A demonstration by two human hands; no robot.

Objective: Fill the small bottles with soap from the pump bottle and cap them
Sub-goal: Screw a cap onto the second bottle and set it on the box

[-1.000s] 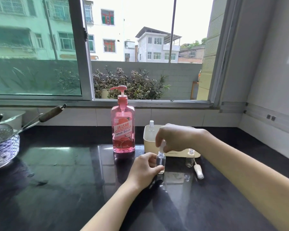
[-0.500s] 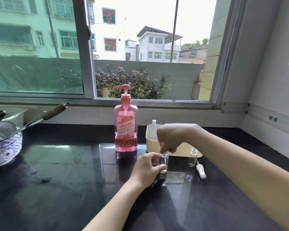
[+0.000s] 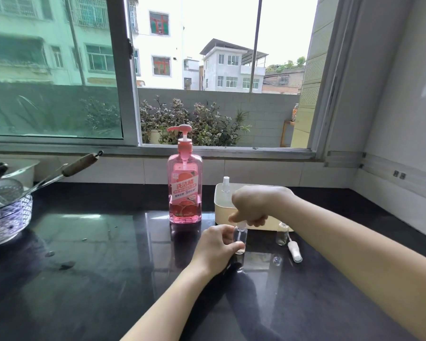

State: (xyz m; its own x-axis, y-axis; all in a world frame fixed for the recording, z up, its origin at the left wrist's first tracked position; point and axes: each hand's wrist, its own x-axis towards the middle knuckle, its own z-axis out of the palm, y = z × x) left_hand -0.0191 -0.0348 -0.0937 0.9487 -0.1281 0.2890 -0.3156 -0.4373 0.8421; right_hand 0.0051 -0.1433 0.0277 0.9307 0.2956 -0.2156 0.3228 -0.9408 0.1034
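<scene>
On the dark counter, small clear bottle (image 3: 240, 238) upright, left hand (image 3: 215, 247) fingers gripping it, right hand (image 3: 252, 205) fingers pinching its top

The pump bottle (image 3: 185, 187) stands on the counter (image 3: 96, 267), below the window. Just right of it is a box (image 3: 221, 205). In front of the box stand two small bottles (image 3: 240, 239) (image 3: 282, 233); a cap (image 3: 294, 252) lies beside the right one. A bowl (image 3: 6, 220) sits far left.
</scene>
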